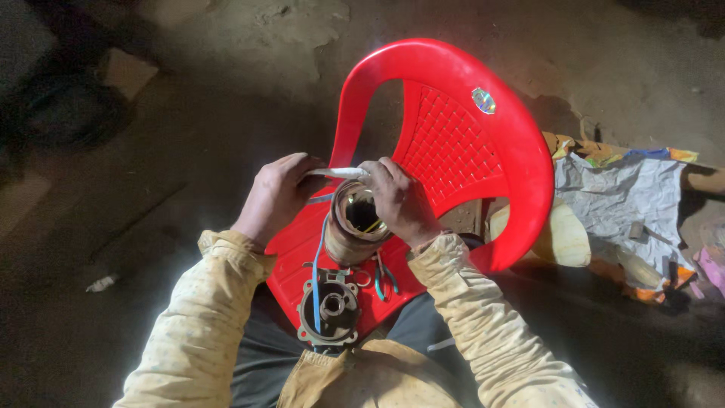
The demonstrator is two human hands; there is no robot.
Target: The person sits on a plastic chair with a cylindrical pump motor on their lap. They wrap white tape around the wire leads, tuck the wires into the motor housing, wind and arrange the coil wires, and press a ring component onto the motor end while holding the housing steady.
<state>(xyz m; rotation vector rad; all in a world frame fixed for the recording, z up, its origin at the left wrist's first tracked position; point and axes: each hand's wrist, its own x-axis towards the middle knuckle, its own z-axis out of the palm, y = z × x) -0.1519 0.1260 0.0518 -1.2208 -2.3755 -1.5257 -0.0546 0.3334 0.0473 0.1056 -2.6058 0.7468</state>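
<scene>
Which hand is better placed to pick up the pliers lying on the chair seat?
Probably the right hand: the pliers lie on the red chair just below its wrist. The left hand pinches the white sleeve across the motor housing.

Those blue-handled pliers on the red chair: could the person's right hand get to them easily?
Probably yes. The pliers lie uncovered on the chair seat, just below the right hand, though that hand is on the round motor housing.

Dim dirt floor (226, 91), red plastic chair (453, 136)
</scene>
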